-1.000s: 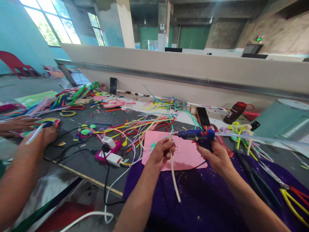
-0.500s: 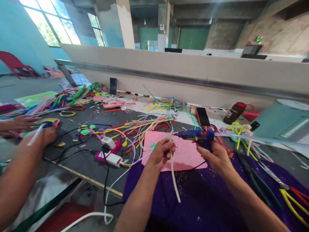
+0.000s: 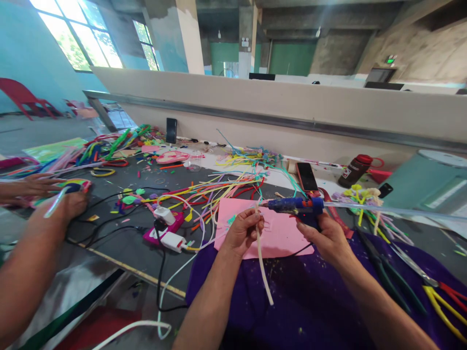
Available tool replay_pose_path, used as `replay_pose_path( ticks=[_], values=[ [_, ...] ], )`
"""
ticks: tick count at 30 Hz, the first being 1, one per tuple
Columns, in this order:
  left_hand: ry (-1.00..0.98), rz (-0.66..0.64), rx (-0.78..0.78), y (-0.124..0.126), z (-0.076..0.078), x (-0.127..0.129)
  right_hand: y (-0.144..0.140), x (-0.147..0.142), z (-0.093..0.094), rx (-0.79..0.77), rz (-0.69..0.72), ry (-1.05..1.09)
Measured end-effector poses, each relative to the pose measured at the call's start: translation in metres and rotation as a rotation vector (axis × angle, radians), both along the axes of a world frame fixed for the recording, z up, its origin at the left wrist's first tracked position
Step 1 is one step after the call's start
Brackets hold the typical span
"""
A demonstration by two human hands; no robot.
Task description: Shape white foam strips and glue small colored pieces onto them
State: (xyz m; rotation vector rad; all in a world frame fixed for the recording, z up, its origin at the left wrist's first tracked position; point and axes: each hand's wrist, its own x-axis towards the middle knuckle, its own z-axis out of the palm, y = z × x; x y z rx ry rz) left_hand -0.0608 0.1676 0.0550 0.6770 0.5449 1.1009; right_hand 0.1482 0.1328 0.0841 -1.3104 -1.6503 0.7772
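Note:
Pinched in my left hand (image 3: 245,227) is a cream pipe cleaner (image 3: 263,272), its lower end hanging over the purple cloth and its short top end poking up past my fingers. My right hand (image 3: 330,238) grips a blue hot glue gun (image 3: 295,205) by its handle, with a long clear glue stick (image 3: 368,206) running out of its back to the right. The nozzle points left and meets or nearly meets the pipe cleaner's top; which of the two I cannot tell. Beneath both hands lies a pink sheet (image 3: 288,238) on the purple cloth (image 3: 284,301).
Long-handled pliers (image 3: 388,272) and scissors (image 3: 434,287) lie at right. Left of me are a pink power strip (image 3: 175,226) and cables, beside a co-worker's hands (image 3: 73,201). Behind lie colourful pipe cleaners (image 3: 219,182), a phone (image 3: 307,176) and a brown bottle (image 3: 355,170).
The glue gun has shifted very slightly left and down toward the top of the pipe cleaner. My left hand stays almost still.

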Motion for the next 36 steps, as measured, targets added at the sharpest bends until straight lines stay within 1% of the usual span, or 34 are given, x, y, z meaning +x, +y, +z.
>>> replay_pose_path(
  ticks=[8, 14, 23, 30, 36],
  values=[
    [-0.05, -0.002, 0.008, -0.0002, 0.0016, -0.0015, -0.0002, 0.0011, -0.0018, -0.005, 0.02, -0.012],
    [-0.026, -0.018, 0.006, -0.0002, -0.0002, -0.0007, -0.0012, -0.0016, 0.0006, 0.003, 0.005, 0.004],
    [-0.022, 0.024, -0.019, 0.0003, 0.0012, -0.0018, -0.0016, -0.0019, 0.0011, 0.002, 0.016, -0.009],
    [-0.004, -0.011, 0.018, 0.0001, -0.0001, -0.0007, -0.0004, -0.0005, -0.0009, -0.005, -0.004, 0.031],
    [-0.037, -0.001, 0.021, -0.0003, 0.0009, -0.0017, -0.0001, -0.0014, -0.0008, -0.013, 0.003, 0.012]
  ],
)
